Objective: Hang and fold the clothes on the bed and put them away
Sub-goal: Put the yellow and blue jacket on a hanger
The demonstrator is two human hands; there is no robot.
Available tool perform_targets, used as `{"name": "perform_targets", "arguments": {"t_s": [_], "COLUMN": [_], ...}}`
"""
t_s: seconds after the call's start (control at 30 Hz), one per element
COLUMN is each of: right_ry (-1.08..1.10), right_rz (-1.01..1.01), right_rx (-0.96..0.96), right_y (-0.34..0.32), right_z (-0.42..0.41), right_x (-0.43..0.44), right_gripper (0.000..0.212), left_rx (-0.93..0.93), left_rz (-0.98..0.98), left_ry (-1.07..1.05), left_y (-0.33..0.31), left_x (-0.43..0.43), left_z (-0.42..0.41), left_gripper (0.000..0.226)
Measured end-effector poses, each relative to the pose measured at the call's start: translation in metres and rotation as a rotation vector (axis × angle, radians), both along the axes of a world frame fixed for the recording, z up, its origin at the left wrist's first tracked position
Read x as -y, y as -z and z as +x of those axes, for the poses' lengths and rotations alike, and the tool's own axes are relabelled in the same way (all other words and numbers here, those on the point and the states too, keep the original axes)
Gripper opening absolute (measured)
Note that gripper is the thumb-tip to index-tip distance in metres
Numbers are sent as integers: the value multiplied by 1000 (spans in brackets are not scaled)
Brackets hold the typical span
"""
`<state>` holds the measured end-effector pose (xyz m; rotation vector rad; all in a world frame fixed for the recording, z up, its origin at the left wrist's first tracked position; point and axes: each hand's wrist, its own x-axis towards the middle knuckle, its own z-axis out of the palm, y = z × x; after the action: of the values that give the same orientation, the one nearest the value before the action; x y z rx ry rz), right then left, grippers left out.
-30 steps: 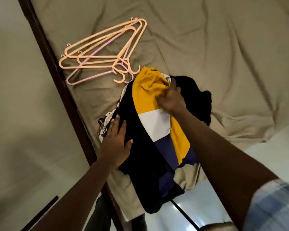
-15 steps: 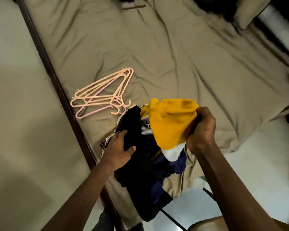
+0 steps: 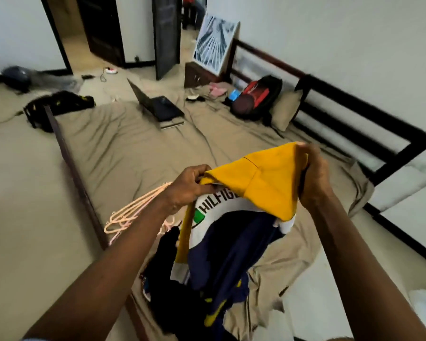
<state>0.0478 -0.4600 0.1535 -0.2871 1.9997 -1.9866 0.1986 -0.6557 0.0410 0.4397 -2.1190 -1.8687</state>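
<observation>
Bedroom, tan-sheeted bed [image 3: 133, 148] fills most of the view. You hold the yellow, white and navy shirt [image 3: 263, 185] up above the bed's near edge. Its navy lower part droops onto the dark clothes pile [image 3: 167, 279] at that edge.

- **Left hand** [image 3: 187, 190]: fingers curled, pinching the yellow top edge on its left side.
- **Right hand** [image 3: 312, 175]: fingers wrapped round the yellow fabric at the other end, bunched in the fist.
- **Pink hangers** [image 3: 130, 215]: on the sheet by the bed's left edge, partly hidden behind your left wrist.
- **Other items:** laptop [image 3: 158, 104] toward the far edge; backpack [image 3: 256, 97] and pillow [image 3: 284, 109] at the far right corner.

Step, as I read it: first garment picked out and being opened up to find shoulders or neckline; hanging and folding not started. The next move likely calls for shaking it flat and sorting which way is up. Then you either free one hand for a hanger or lay it on bare sheet to fold.
</observation>
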Motion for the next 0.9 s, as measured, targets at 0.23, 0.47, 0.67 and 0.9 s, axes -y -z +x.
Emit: {"name": "perform_targets", "arguments": {"t_s": [0.23, 0.47, 0.67, 0.9], "right_ry": [-522, -337, -270, -503], "right_rz": [334, 153, -43, 10], "right_rx": [-571, -639, -641, -610], "right_y": [47, 46, 19, 11], "right_z": [7, -6, -20, -29], "right_x": [-18, -16, -37, -66], "right_gripper": [114, 46, 47, 43], "left_rx": [-234, -135, 356, 132], "left_rz": [-236, -687, -502, 81], "left_ry": [-131, -168, 185, 93], "left_y": [-98, -164, -141, -93], "left_x": [-31, -52, -41, -57], "left_z": [-17, -17, 5, 22], "left_gripper": [30, 34, 40, 65]}}
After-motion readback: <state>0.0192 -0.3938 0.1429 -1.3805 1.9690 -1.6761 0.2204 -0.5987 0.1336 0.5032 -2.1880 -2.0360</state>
